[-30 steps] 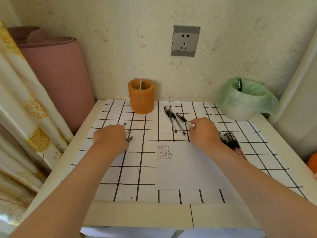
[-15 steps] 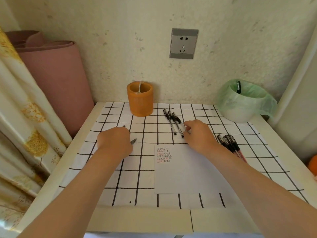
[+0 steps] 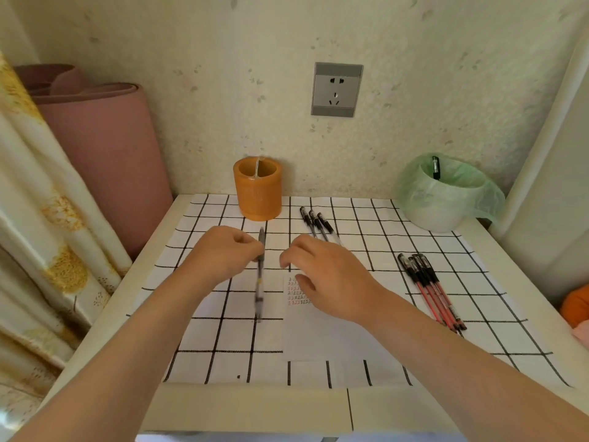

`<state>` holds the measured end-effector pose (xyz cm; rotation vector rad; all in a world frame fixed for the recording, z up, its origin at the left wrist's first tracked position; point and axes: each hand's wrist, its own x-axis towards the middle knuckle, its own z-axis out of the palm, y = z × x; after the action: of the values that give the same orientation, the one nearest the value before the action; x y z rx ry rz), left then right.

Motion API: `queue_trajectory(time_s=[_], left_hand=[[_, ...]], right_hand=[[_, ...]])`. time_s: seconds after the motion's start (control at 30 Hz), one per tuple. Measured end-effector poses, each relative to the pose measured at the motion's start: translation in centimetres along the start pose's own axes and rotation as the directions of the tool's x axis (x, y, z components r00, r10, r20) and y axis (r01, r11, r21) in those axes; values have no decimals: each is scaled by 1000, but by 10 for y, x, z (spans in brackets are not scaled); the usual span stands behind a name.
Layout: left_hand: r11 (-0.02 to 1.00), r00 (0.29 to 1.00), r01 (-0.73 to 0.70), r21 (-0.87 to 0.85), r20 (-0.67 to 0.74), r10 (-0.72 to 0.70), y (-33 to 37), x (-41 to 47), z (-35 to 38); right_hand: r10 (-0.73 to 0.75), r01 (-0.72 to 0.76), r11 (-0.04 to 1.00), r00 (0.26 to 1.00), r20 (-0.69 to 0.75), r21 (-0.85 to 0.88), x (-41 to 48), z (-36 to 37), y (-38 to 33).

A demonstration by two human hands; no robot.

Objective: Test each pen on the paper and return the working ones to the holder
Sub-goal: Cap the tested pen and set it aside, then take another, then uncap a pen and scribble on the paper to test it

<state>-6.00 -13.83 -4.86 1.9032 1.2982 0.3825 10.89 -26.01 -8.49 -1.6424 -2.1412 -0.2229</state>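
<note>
head view: my left hand (image 3: 223, 253) pinches a blurred pen (image 3: 260, 282) above the desk (image 3: 255, 406), just left of the paper (image 3: 334, 333). my right hand (image 3: 328, 282) hovers loose and empty over the scribbles there. the holder (image 3: 258, 188) looks empty and one pen sits in the bin (image 3: 446, 193). black pens (image 3: 317, 223) and red pens (image 3: 430, 288) lie on the desk, so i judge most of the task is left.

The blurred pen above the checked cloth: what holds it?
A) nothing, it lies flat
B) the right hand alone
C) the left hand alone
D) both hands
C: the left hand grips the pen near its upper end, while the right hand hovers beside it with loose fingers, apart from it.
</note>
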Motion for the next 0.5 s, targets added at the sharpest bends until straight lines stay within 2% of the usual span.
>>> queue_trajectory(time_s=[0.07, 0.2, 0.27, 0.33, 0.4, 0.43, 0.5], left_hand=[[965, 993, 85, -249, 102, -61, 6, -7, -2], [887, 956, 207, -414, 277, -94, 4, -10, -1], [873, 945, 198, -446, 325, -48, 3, -9, 4], [917, 952, 104, -384, 305, 20, 2, -8, 10], [961, 971, -8, -277, 227, 74, 1, -6, 17], [974, 977, -62, -218, 187, 104, 0, -5, 21], [980, 970, -200, -8, 139, 199, -7, -1, 27]], right_hand=[[-90, 90, 995, 996, -6, -53, 1, -1, -7], [-220, 214, 974, 972, -84, -80, 3, 1, -10], [-256, 246, 965, 959, -122, -96, 2, 0, -9], [-232, 219, 971, 960, -159, -96, 2, -3, -8], [-168, 156, 985, 964, -205, -72, 2, -8, -5], [-124, 121, 992, 967, -221, -28, 2, -11, -4], [22, 18, 985, 975, -219, 174, 1, -16, -3]])
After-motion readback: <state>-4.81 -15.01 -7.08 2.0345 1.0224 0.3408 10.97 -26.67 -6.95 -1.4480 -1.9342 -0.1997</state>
